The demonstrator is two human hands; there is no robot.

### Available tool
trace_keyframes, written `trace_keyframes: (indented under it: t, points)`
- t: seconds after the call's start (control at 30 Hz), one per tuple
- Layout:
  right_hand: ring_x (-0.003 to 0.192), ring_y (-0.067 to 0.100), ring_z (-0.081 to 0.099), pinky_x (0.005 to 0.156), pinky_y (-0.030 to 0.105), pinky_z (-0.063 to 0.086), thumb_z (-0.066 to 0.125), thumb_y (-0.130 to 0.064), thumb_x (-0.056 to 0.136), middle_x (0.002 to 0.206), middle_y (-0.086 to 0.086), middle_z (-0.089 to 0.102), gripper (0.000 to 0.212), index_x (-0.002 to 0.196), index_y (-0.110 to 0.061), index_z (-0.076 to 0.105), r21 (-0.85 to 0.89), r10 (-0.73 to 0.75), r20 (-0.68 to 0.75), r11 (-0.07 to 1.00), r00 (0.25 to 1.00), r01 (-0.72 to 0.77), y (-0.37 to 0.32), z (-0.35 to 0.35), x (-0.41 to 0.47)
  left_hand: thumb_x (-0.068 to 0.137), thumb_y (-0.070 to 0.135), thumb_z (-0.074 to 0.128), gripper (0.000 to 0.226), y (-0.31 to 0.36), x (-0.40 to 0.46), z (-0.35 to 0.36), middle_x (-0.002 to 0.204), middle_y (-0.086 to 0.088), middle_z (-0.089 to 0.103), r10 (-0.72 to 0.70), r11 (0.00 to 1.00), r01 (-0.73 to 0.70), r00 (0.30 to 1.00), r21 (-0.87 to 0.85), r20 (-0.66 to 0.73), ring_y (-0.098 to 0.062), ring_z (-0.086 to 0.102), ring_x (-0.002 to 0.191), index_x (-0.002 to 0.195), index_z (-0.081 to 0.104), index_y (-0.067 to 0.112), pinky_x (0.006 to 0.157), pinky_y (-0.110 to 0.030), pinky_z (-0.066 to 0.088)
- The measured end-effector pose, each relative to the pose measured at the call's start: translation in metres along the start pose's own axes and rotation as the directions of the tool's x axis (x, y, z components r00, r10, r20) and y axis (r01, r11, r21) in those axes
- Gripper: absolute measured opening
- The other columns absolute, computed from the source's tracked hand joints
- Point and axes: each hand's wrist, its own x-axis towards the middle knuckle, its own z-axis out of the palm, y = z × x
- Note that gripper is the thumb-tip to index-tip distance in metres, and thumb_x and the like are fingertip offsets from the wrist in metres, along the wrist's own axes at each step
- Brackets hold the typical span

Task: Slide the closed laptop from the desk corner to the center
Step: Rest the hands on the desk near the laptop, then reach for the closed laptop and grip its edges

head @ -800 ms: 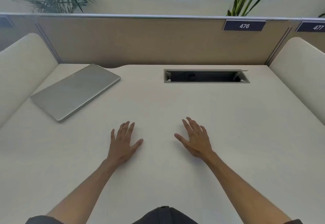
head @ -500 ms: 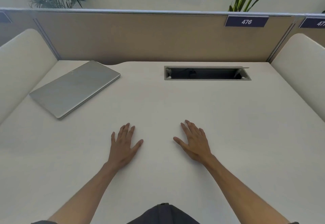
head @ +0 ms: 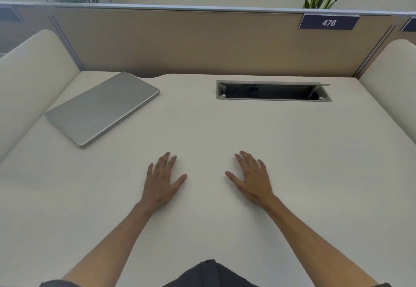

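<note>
A closed silver laptop (head: pixel 102 107) lies at an angle in the far left corner of the white desk (head: pixel 225 133). My left hand (head: pixel 163 182) rests flat, palm down, on the desk near the middle, fingers apart and holding nothing. My right hand (head: pixel 253 177) lies flat beside it in the same way, a short gap between the two thumbs. Both hands are well clear of the laptop, which is up and to the left of my left hand.
An open cable slot (head: pixel 273 91) is cut into the desk at the back, right of centre. A tan partition (head: pixel 191 41) with a "476" tag (head: pixel 328 23) closes the back. Cream side panels (head: pixel 33 79) bound the desk left and right.
Both hands have stayed flat in about the same place. The view has shifted slightly, so the laptop and the slot sit a little differently in the frame.
</note>
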Motion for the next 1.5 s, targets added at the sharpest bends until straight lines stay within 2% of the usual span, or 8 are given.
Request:
trace_keyframes:
  t: [0.2, 0.33, 0.5, 0.57, 0.83, 1.1, 1.3, 1.5]
  points:
    - [0.139, 0.015, 0.040, 0.114, 0.035, 0.030, 0.042, -0.062, 0.094, 0.154, -0.006, 0.041, 0.066, 0.148, -0.025, 0.039, 0.217, -0.013, -0.021, 0.976, 1.000, 0.017, -0.025, -0.014, 0.033, 0.092, 0.052, 0.051, 0.066, -0.007, 0.009, -0.021, 0.159, -0.002, 0.030, -0.062, 0.995, 0.050, 0.989, -0.089, -0.136, -0.020, 0.030, 0.145, 0.148, 0.037, 0.020, 0.113, -0.040, 0.027]
    - [0.135, 0.011, 0.044, 0.109, 0.035, 0.036, 0.044, -0.064, 0.093, 0.149, -0.011, 0.046, 0.065, 0.147, -0.030, 0.039, 0.349, 0.021, 0.020, 0.937, 1.000, -0.027, -0.041, -0.020, 0.057, 0.091, 0.051, 0.053, 0.065, -0.017, 0.016, -0.034, 0.159, 0.002, 0.030, -0.137, 0.984, 0.118, 0.979, -0.132, -0.152, -0.019, 0.031, 0.144, 0.147, 0.036, 0.023, 0.108, -0.042, 0.033]
    - [0.119, 0.006, 0.055, 0.098, 0.033, 0.043, 0.048, -0.066, 0.089, 0.133, -0.013, 0.058, 0.062, 0.142, -0.033, 0.046, 0.444, 0.026, 0.029, 0.896, 0.999, -0.036, -0.060, -0.026, 0.089, 0.090, 0.049, 0.056, 0.052, -0.031, 0.022, -0.051, 0.151, 0.005, 0.041, -0.256, 0.947, 0.194, 0.938, -0.257, -0.234, -0.018, 0.044, 0.134, 0.135, 0.051, 0.024, 0.099, -0.040, 0.039]
    - [0.116, 0.004, 0.056, 0.094, 0.030, 0.041, 0.049, -0.067, 0.088, 0.130, -0.014, 0.060, 0.061, 0.139, -0.034, 0.049, 0.465, 0.018, 0.032, 0.885, 0.999, -0.031, -0.066, -0.026, 0.100, 0.089, 0.048, 0.058, 0.047, -0.036, 0.025, -0.057, 0.149, 0.007, 0.043, -0.278, 0.944, 0.212, 0.924, -0.254, -0.263, -0.019, 0.048, 0.129, 0.130, 0.055, 0.025, 0.095, -0.040, 0.041]
    - [0.110, 0.004, 0.058, 0.097, 0.034, 0.047, 0.052, -0.064, 0.088, 0.123, -0.016, 0.062, 0.056, 0.135, -0.033, 0.053, 0.504, -0.011, 0.050, 0.863, 0.999, -0.016, -0.090, -0.026, 0.143, 0.088, 0.046, 0.060, 0.042, -0.062, 0.039, -0.072, 0.138, 0.006, 0.053, -0.358, 0.914, 0.255, 0.873, -0.316, -0.330, -0.019, 0.052, 0.125, 0.123, 0.058, 0.023, 0.090, -0.038, 0.042]
    - [0.109, 0.004, 0.059, 0.094, 0.031, 0.046, 0.052, -0.065, 0.087, 0.120, -0.017, 0.063, 0.056, 0.134, -0.033, 0.054, 0.513, -0.053, 0.066, 0.858, 0.996, 0.012, -0.108, -0.020, 0.184, 0.086, 0.045, 0.062, 0.041, -0.085, 0.053, -0.088, 0.126, 0.005, 0.059, -0.481, 0.845, 0.314, 0.799, -0.432, -0.361, -0.015, 0.058, 0.111, 0.120, 0.059, 0.024, 0.086, -0.048, 0.051]
    - [0.108, 0.008, 0.061, 0.096, 0.036, 0.048, 0.055, -0.062, 0.087, 0.118, -0.012, 0.064, 0.056, 0.134, -0.032, 0.054, 0.532, -0.096, 0.081, 0.846, 0.992, 0.038, -0.123, -0.014, 0.219, 0.086, 0.042, 0.064, 0.039, -0.105, 0.065, -0.101, 0.120, 0.001, 0.063, -0.590, 0.783, 0.399, 0.719, -0.477, -0.368, -0.018, 0.059, 0.102, 0.119, 0.061, 0.021, 0.086, -0.041, 0.047]
    - [0.106, 0.010, 0.063, 0.096, 0.036, 0.050, 0.057, -0.060, 0.087, 0.117, -0.008, 0.065, 0.057, 0.135, -0.029, 0.053, 0.557, -0.145, 0.084, 0.827, 0.986, 0.074, -0.145, -0.004, 0.255, 0.086, 0.039, 0.064, 0.041, -0.128, 0.074, -0.114, 0.124, 0.001, 0.064, -0.680, 0.708, 0.453, 0.643, -0.542, -0.351, -0.019, 0.059, 0.113, 0.122, 0.059, 0.020, 0.089, -0.036, 0.043]
